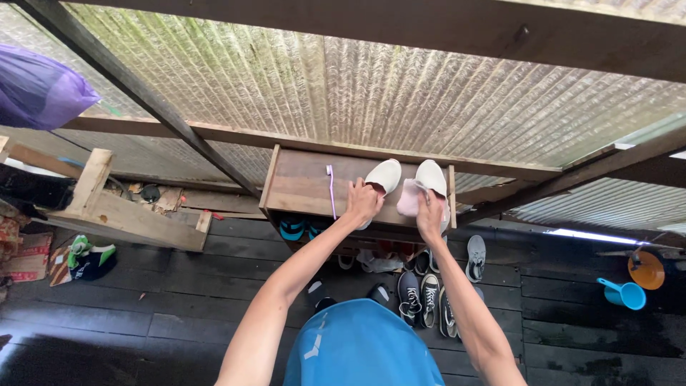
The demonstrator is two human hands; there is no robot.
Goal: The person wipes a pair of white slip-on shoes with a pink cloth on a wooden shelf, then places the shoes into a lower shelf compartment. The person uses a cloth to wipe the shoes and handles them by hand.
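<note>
On top of the wooden shoe rack [300, 186], under a corrugated roof [371, 93], two white shoes [407, 179] stand side by side, toes pointing away. Left hand [363, 202] is closed on the heel of the left shoe [384, 176], holding it steady. Right hand [429, 216] presses a pink cloth [411, 199], bunched in its fingers, against the right shoe [431, 177]. Judgement: wiping under way, right shoe in hand, left one pending. Purple toothbrush [331, 189] lies apart on the rack, untouched
</note>
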